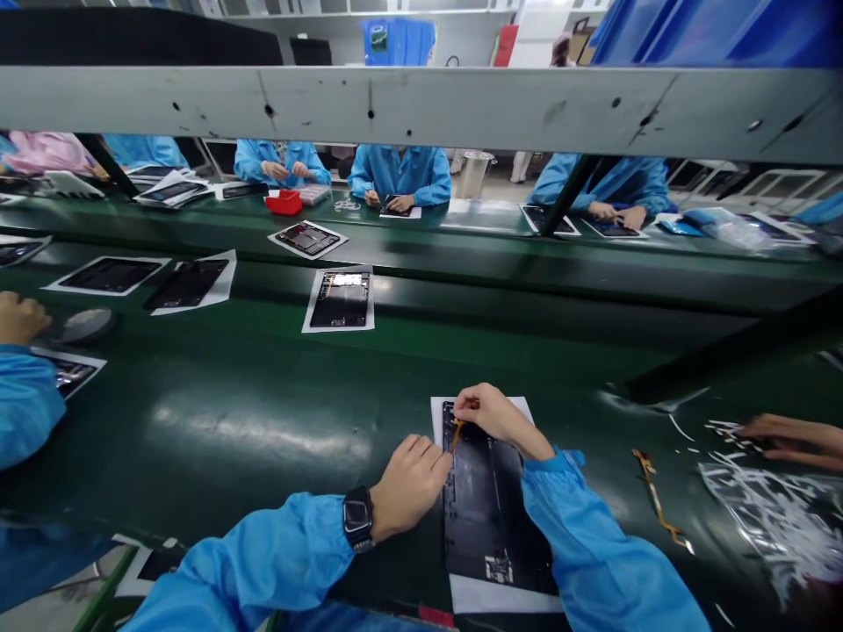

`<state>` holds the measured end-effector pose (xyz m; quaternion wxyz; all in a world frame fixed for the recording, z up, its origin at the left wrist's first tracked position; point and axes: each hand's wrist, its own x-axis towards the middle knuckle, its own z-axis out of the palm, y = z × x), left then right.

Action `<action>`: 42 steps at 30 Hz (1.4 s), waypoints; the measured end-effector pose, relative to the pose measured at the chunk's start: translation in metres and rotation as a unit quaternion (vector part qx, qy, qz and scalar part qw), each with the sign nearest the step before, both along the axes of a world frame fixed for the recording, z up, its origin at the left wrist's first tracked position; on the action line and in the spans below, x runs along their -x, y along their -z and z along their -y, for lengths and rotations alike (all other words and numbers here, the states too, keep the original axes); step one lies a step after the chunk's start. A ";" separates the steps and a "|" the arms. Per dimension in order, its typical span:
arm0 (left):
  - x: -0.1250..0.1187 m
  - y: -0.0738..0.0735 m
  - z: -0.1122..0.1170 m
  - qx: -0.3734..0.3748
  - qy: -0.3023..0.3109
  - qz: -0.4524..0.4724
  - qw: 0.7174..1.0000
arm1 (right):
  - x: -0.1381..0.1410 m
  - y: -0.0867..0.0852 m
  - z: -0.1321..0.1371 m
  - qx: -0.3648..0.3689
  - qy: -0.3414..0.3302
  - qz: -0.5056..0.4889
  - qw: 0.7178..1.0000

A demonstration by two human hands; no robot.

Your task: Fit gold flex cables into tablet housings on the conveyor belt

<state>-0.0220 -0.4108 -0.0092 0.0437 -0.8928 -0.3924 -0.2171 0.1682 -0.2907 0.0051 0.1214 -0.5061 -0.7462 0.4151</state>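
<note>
A black tablet-like housing point(491, 518) lies on a white paper sheet point(504, 597) right in front of me. Over its upper left edge runs a thin orange flex cable point(457, 433). My right hand point(493, 412) is closed in a pinch at the cable's upper end, above the top of the housing. At the lower end, my left hand point(409, 484), with a black watch at the wrist, has its fingers closed on the cable beside the housing's left edge. The left fingertips are partly hidden. Another orange flex cable point(652, 496) lies on the bench to the right.
A neighbour's hand point(794, 439) reaches in at right near white strips point(777, 518). At left another person's sleeve point(26, 404) rests by a housing. Several housings on paper, one here point(341, 298), lie farther back. A green post point(731, 355) and overhead beam point(421, 110) frame the bench.
</note>
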 end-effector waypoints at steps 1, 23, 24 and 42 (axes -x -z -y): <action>-0.002 0.002 -0.002 -0.010 0.002 -0.007 1.000 | 0.003 0.003 -0.003 -0.003 -0.004 0.010 1.000; -0.010 0.018 -0.015 0.035 0.096 -0.019 0.995 | 0.014 0.000 -0.044 -0.005 -0.085 0.209 0.974; -0.009 0.018 -0.015 0.038 0.098 -0.018 0.994 | 0.015 -0.001 -0.043 -0.009 -0.086 0.217 0.972; -0.013 0.012 -0.007 0.060 0.046 0.034 0.997 | 0.014 -0.011 -0.023 -0.069 -0.124 0.291 0.946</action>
